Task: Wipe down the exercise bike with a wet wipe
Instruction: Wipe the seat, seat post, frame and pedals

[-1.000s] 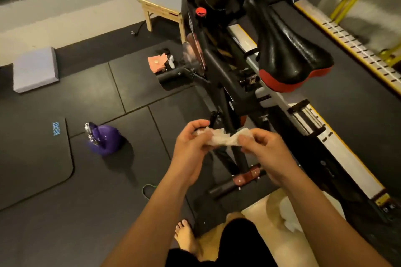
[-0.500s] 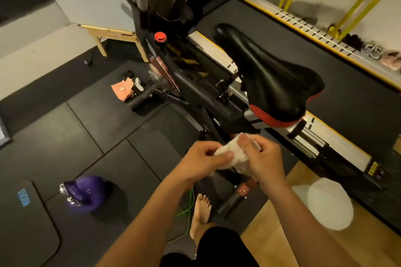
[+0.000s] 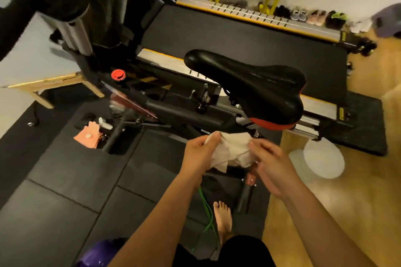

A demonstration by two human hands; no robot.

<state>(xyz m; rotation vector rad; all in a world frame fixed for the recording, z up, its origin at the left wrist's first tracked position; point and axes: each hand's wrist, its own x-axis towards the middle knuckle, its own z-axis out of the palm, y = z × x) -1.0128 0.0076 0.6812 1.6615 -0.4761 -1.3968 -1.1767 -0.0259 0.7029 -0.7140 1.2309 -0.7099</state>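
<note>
Black floor mats [image 3: 76, 169] carry the exercise bike [image 3: 184, 112], with a treadmill [image 3: 238, 34] on its far side. On the near side, the left hand [image 3: 200, 154] and the right hand [image 3: 271, 165] each pinch the wet wipe [image 3: 232, 149].

The left hand [image 3: 200, 154] is pinching one end of a crumpled white wet wipe [image 3: 230, 149], and the right hand [image 3: 272, 167] is pinching the other end, so the wipe is spreading between them. Both hands are hovering just below the black saddle with a red rear edge [image 3: 249, 84] of the black exercise bike [image 3: 186, 115]. A red round knob [image 3: 118, 75] is sitting on the frame ahead. A bare foot [image 3: 223, 217] is standing on the black rubber floor mat [image 3: 76, 169] beside a green cord [image 3: 206, 208]. A black treadmill [image 3: 238, 34] is lying behind the bike.
</note>
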